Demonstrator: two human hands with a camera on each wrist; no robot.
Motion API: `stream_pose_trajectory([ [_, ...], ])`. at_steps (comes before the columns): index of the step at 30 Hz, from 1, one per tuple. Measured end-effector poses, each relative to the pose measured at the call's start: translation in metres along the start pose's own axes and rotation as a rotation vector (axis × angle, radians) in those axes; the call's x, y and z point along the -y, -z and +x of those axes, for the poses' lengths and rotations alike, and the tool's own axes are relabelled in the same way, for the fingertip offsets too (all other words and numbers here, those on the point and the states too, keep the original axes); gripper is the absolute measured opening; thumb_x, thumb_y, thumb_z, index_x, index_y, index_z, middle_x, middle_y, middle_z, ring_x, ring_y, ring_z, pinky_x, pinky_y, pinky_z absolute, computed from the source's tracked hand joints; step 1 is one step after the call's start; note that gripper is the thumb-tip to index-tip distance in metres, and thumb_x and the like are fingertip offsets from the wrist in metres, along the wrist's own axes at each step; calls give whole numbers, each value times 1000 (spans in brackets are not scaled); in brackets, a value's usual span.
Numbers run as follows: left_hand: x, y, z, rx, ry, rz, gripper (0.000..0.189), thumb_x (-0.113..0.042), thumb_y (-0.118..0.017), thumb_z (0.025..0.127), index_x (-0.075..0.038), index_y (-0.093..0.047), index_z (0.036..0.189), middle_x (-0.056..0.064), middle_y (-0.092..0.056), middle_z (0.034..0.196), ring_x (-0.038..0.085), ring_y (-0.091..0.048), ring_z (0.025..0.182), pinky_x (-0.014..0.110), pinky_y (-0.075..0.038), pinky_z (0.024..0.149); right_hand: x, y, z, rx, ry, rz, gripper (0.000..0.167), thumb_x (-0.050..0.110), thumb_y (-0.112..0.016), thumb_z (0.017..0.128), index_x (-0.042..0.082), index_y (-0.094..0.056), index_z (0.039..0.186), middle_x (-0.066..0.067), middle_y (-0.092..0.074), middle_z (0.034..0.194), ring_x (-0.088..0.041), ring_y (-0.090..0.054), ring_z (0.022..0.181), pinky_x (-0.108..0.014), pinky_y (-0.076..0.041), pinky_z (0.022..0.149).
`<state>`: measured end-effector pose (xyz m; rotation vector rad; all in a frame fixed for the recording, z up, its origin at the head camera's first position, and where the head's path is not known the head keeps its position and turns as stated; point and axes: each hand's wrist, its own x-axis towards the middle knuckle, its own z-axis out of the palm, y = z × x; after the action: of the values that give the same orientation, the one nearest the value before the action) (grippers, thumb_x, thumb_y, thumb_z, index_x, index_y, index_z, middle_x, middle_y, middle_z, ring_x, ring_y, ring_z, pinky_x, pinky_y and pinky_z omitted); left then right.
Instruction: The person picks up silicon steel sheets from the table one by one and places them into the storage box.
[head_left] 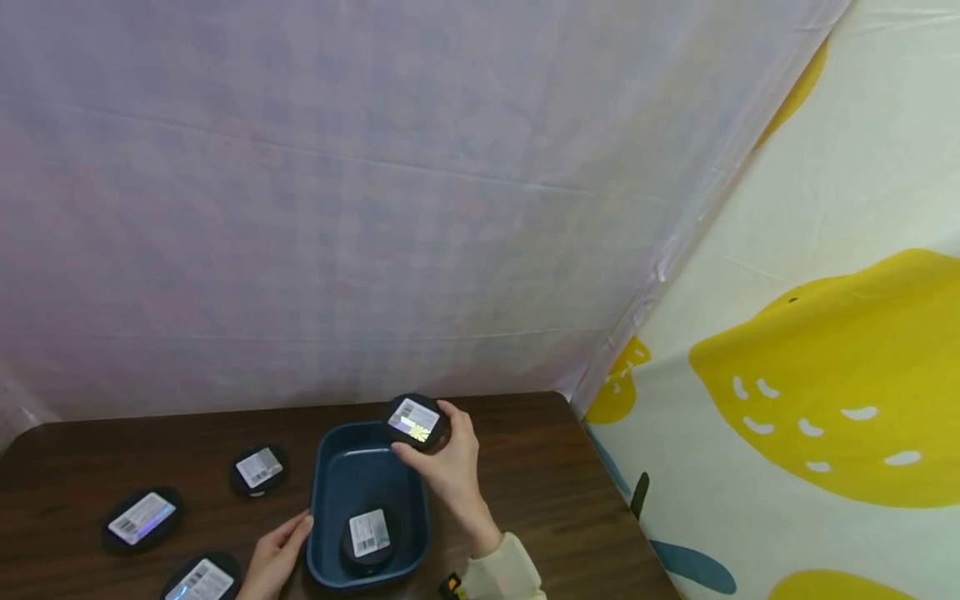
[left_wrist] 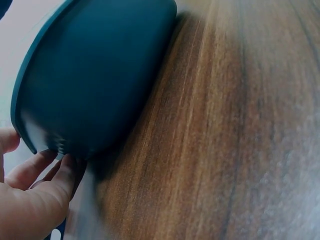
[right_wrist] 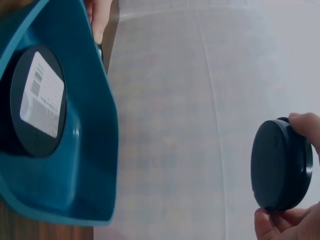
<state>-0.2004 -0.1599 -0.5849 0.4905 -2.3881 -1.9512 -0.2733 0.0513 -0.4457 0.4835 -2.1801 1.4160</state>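
My right hand (head_left: 453, 467) pinches a round black case (head_left: 415, 422) by its edge, fingers on one side and thumb on the other. It is held over the far right corner of a deep blue rectangular tub (head_left: 321, 483), its white barcode label facing up. In the right wrist view the case (right_wrist: 277, 165) shows its thick side. A second round black case (head_left: 369, 535) lies inside the tub at the near end, label up. My left hand (head_left: 274, 553) grips the tub's left rim; in the left wrist view its fingers (left_wrist: 62, 175) bend against the outer wall.
Left of the tub, more labelled round black cases lie on the brown wooden table (head_left: 570, 500): one close by (head_left: 258, 469), one farther left (head_left: 142, 519), one at the near edge (head_left: 201, 579). A pale checked curtain (head_left: 337, 208) hangs behind; a lemon-print curtain (head_left: 810, 392) hangs at right.
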Motion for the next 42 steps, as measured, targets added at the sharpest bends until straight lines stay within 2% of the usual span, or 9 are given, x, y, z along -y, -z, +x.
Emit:
stream_pose_trajectory([
  [6,-1,0,-1,-2,-4,13,53,-27,-42,99,15,-41,131,30,-43,133,43,-39,124,53,-34,102,6,-4,-7,28,-5,17,73,23,-89,59,-4,-54,117,-9,-56,100,-11,-50,80,-20,-49,61],
  [14,-1,0,-1,-8,-18,27,51,-27,-42,100,15,-43,130,30,-45,132,41,-41,123,51,-36,101,9,-12,-11,49,36,15,72,23,-89,58,-1,-55,117,-7,-56,97,-7,-47,74,-17,-45,57],
  [27,-1,1,-1,0,-7,2,53,-26,-41,99,16,-41,131,31,-43,133,43,-39,125,53,-34,102,17,-21,-17,93,78,5,73,26,-89,58,1,-55,118,-6,-59,101,-10,-52,84,-21,-49,69],
  [34,-2,0,0,-2,-1,-1,53,-27,-43,100,16,-41,131,30,-43,133,41,-39,125,51,-34,103,15,-23,-17,112,108,5,72,27,-88,59,1,-55,118,-6,-59,101,-11,-54,87,-22,-50,71],
  [38,-2,0,0,1,13,7,53,-28,-42,100,14,-42,132,28,-44,134,38,-39,125,48,-35,103,16,-22,-16,116,110,4,72,27,-88,60,1,-55,118,-6,-59,101,-11,-54,87,-22,-50,71],
  [42,-2,-1,0,7,10,-4,53,-28,-42,100,15,-41,132,29,-43,134,41,-38,126,50,-34,103,17,-22,-18,132,89,-5,73,28,-88,60,1,-55,119,-6,-60,102,-11,-54,88,-22,-50,73],
])
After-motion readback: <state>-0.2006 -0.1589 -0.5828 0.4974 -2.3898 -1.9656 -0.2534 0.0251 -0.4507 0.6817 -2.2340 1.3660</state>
